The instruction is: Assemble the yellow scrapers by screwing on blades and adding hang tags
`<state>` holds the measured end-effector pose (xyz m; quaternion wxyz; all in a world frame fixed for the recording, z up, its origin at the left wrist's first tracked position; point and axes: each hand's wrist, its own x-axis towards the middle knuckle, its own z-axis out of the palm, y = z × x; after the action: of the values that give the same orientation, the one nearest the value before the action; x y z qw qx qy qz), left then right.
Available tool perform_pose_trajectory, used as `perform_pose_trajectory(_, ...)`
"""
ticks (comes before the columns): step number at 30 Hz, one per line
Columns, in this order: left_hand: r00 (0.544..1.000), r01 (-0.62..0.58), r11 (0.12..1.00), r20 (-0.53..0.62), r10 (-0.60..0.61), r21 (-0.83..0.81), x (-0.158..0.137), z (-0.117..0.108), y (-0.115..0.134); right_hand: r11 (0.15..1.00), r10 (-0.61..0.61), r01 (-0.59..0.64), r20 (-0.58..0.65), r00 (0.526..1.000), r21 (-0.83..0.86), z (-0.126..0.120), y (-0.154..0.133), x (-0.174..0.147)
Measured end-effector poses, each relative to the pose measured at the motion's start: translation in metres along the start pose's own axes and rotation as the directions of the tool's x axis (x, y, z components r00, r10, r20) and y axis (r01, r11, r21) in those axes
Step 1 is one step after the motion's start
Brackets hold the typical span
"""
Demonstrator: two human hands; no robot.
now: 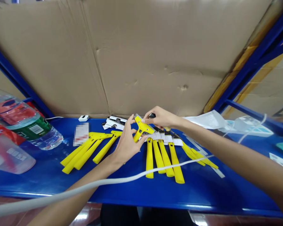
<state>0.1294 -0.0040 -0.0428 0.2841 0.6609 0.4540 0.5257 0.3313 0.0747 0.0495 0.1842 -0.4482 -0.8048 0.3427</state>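
Note:
In the head view my left hand (128, 141) grips a yellow scraper (143, 126) by the neck, its wide head tilted up. My right hand (159, 117) is closed at the scraper's head, around a small tool (152, 115) with a black part showing; its kind is mostly hidden by the fingers. Below the right hand, several yellow scrapers (163, 157) lie side by side with black-and-white card sleeves (166, 137) on their heads. More yellow scrapers (85, 152) without sleeves lie to the left of my left hand.
Loose card sleeves (115, 122) lie behind my left hand. At left stand a large water bottle (25, 122) and a clear plastic jug (11, 153). Yellow pieces (200, 155) and a white plastic bag (205, 120) lie right. A white cable (132, 179) crosses before my arms; cardboard (143, 56) rises behind.

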Motion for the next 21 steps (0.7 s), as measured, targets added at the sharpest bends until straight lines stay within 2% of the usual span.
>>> perform_pose_trajectory(3,0.982,-0.190,0.975,0.037,0.187,0.118,-0.001,-0.004,0.000,1.000,-0.003,0.003,-0.028,1.000,0.019,-0.004,-0.004,-0.001)
perform_pose_trajectory(5,0.964,-0.256,0.952,0.112,0.240,0.169,0.000,-0.009,-0.001,0.999,0.003,-0.001,-0.037,0.999,0.050,-0.005,-0.006,-0.003)
perform_pose_trajectory(10,0.942,-0.296,0.937,0.221,0.253,0.185,0.005,-0.019,-0.003,0.992,0.004,0.001,-0.036,0.999,0.124,-0.005,-0.006,-0.003)
perform_pose_trajectory(14,0.917,-0.363,0.879,0.285,0.278,0.310,0.005,-0.024,-0.003,0.985,0.005,-0.002,-0.016,1.000,0.173,-0.006,-0.003,0.000)
perform_pose_trajectory(18,0.914,-0.368,0.860,0.308,0.264,0.354,0.005,-0.023,-0.005,0.981,0.003,0.000,-0.016,1.000,0.192,-0.007,-0.002,0.001)
perform_pose_trajectory(21,0.933,-0.326,0.907,0.242,0.265,0.268,0.008,-0.018,-0.006,0.985,0.001,0.000,-0.007,1.000,0.171,-0.007,-0.004,0.000)
